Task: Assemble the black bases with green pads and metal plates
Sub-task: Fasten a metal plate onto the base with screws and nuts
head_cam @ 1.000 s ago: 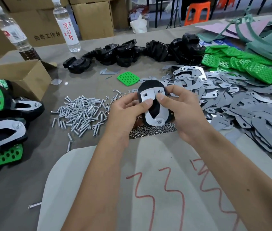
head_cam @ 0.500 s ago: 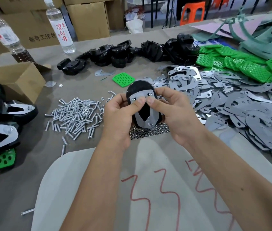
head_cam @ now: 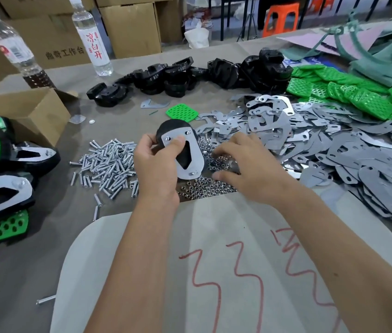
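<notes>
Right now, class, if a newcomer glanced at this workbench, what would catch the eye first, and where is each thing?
The left hand at centre grips a black base with a metal plate on it, while the right hand reaches into the nuts beside it. A big heap of grey plates fills the right side, with bright green pads behind.

My left hand grips black base with metal plate | my right hand down on the nuts
</notes>
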Action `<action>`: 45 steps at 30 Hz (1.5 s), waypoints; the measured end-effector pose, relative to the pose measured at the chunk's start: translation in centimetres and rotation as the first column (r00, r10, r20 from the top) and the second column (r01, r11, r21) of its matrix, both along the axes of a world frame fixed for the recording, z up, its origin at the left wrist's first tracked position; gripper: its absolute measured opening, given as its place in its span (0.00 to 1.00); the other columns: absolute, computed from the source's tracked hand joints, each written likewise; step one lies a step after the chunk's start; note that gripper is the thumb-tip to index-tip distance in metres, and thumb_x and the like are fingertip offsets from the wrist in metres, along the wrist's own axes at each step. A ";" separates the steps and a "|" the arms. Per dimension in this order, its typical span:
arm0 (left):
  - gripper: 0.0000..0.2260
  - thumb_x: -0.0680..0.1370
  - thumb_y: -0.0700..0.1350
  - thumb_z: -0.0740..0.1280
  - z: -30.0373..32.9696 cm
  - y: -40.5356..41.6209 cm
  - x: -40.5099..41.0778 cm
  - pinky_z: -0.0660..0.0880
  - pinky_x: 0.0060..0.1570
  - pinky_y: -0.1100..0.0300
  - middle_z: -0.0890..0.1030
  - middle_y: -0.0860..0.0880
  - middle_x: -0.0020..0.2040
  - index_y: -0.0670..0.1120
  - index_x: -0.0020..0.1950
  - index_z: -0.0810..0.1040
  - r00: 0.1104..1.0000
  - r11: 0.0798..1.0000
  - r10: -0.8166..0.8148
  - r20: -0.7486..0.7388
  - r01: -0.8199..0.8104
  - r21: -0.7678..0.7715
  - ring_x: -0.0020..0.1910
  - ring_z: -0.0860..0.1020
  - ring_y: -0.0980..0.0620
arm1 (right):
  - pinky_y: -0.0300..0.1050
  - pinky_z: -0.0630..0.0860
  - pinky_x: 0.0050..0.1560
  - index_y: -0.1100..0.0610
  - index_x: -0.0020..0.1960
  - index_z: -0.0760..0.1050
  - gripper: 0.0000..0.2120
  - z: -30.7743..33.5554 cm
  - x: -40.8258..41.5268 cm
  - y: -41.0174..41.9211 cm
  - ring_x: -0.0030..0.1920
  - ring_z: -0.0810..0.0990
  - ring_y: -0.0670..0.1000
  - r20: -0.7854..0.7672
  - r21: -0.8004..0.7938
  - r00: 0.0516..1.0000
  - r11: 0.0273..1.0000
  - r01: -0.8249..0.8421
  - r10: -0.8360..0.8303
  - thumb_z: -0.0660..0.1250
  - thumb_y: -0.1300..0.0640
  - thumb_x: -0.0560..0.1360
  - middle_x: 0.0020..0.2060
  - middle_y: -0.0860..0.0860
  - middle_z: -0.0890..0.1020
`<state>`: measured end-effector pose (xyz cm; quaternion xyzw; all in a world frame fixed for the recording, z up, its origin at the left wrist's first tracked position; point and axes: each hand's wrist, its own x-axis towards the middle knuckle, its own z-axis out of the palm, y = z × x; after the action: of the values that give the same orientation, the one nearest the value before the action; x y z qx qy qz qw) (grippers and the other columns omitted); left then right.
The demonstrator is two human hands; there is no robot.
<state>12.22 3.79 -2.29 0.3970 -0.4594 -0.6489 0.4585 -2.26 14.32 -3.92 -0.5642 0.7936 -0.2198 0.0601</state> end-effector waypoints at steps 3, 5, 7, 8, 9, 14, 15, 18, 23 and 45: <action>0.11 0.75 0.37 0.75 -0.1 -0.1 0.0 0.81 0.53 0.39 0.82 0.43 0.44 0.46 0.42 0.74 0.999 0.999 0.028 0.017 -0.028 0.020 0.42 0.80 0.45 | 0.46 0.66 0.47 0.47 0.43 0.77 0.09 -0.1 0.3 -0.2 0.48 0.71 0.47 0.033 -0.054 0.999 0.998 0.013 -0.012 0.76 0.48 0.75 0.42 0.41 0.73; 0.11 0.75 0.37 0.75 -0.2 -0.2 0.0 0.81 0.51 0.42 0.82 0.43 0.44 0.46 0.42 0.74 0.999 0.999 0.037 0.024 -0.038 0.022 0.41 0.80 0.45 | 0.42 0.66 0.40 0.49 0.40 0.76 0.10 -0.2 0.2 -0.1 0.40 0.73 0.42 0.093 -0.096 0.995 0.994 0.051 -0.042 0.76 0.53 0.76 0.36 0.40 0.74; 0.11 0.75 0.37 0.75 -0.3 -0.2 -0.1 0.81 0.48 0.45 0.82 0.43 0.44 0.46 0.42 0.74 0.999 0.999 0.041 0.023 -0.041 0.021 0.41 0.80 0.45 | 0.38 0.68 0.39 0.51 0.42 0.77 0.08 -0.1 0.0 0.1 0.38 0.74 0.39 0.139 -0.157 0.987 0.982 0.104 -0.082 0.75 0.54 0.77 0.35 0.41 0.76; 0.11 0.75 0.37 0.75 -0.4 -0.3 -0.1 0.81 0.47 0.46 0.82 0.42 0.44 0.46 0.42 0.74 0.999 0.999 0.041 0.022 -0.041 0.023 0.41 0.80 0.45 | 0.39 0.70 0.44 0.51 0.45 0.78 0.07 0.0 -0.2 0.1 0.42 0.74 0.41 0.126 -0.180 0.986 0.975 0.130 -0.108 0.75 0.54 0.77 0.39 0.42 0.78; 0.11 0.75 0.37 0.75 -0.4 -0.4 -0.1 0.81 0.46 0.47 0.82 0.43 0.44 0.46 0.42 0.74 0.999 0.999 0.040 0.022 -0.040 0.025 0.41 0.81 0.45 | 0.42 0.71 0.50 0.51 0.50 0.78 0.07 0.0 -0.3 0.1 0.48 0.74 0.44 0.091 -0.185 0.986 0.971 0.152 -0.137 0.75 0.52 0.77 0.44 0.44 0.79; 0.10 0.75 0.37 0.76 -0.7 -0.6 -0.1 0.81 0.34 0.57 0.83 0.44 0.43 0.45 0.44 0.75 0.998 0.997 0.057 0.024 -0.058 0.041 0.38 0.82 0.47 | 0.50 0.70 0.62 0.51 0.64 0.80 0.15 0.4 0.5 -0.4 0.62 0.70 0.53 -0.006 -0.079 0.994 0.991 0.111 -0.112 0.73 0.49 0.78 0.57 0.49 0.77; 0.10 0.75 0.37 0.76 -0.8 -0.6 -0.1 0.81 0.34 0.57 0.83 0.44 0.44 0.45 0.45 0.75 0.998 0.997 0.057 0.022 -0.058 0.045 0.39 0.82 0.47 | 0.50 0.71 0.61 0.50 0.62 0.81 0.13 0.4 0.8 -0.6 0.61 0.70 0.52 0.004 -0.062 0.996 0.994 0.086 -0.086 0.73 0.50 0.79 0.56 0.48 0.76; 0.10 0.75 0.38 0.76 -0.6 -0.6 0.1 0.83 0.44 0.47 0.84 0.44 0.45 0.46 0.44 0.75 0.999 0.999 0.014 0.032 -0.016 0.049 0.42 0.82 0.45 | 0.51 0.73 0.58 0.51 0.51 0.83 0.02 0.5 1.2 -1.0 0.57 0.71 0.51 0.032 -0.074 0.997 0.995 0.072 -0.070 0.74 0.55 0.78 0.49 0.47 0.76; 0.07 0.75 0.37 0.75 -0.2 -0.1 0.0 0.82 0.50 0.39 0.84 0.41 0.46 0.45 0.45 0.78 0.992 0.993 -0.108 0.058 0.105 0.058 0.42 0.82 0.43 | 0.28 0.70 0.44 0.52 0.45 0.80 0.06 0.3 1.1 -1.1 0.44 0.75 0.43 0.115 -0.218 0.990 0.971 0.099 -0.075 0.72 0.60 0.79 0.41 0.44 0.76; 0.08 0.74 0.38 0.75 -0.7 0.9 -0.4 0.78 0.43 0.50 0.83 0.43 0.41 0.41 0.47 0.78 0.949 0.971 -0.206 0.238 0.228 -0.070 0.39 0.81 0.47 | 0.33 0.81 0.37 0.58 0.48 0.87 0.06 0.7 2.5 -0.4 0.43 0.84 0.43 0.495 -0.542 0.859 0.820 0.185 0.133 0.76 0.67 0.75 0.43 0.50 0.86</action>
<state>11.86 4.70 -3.02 0.3934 -0.5810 -0.6223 0.3470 0.21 13.91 -3.23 -0.4655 0.6532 -0.5898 0.0934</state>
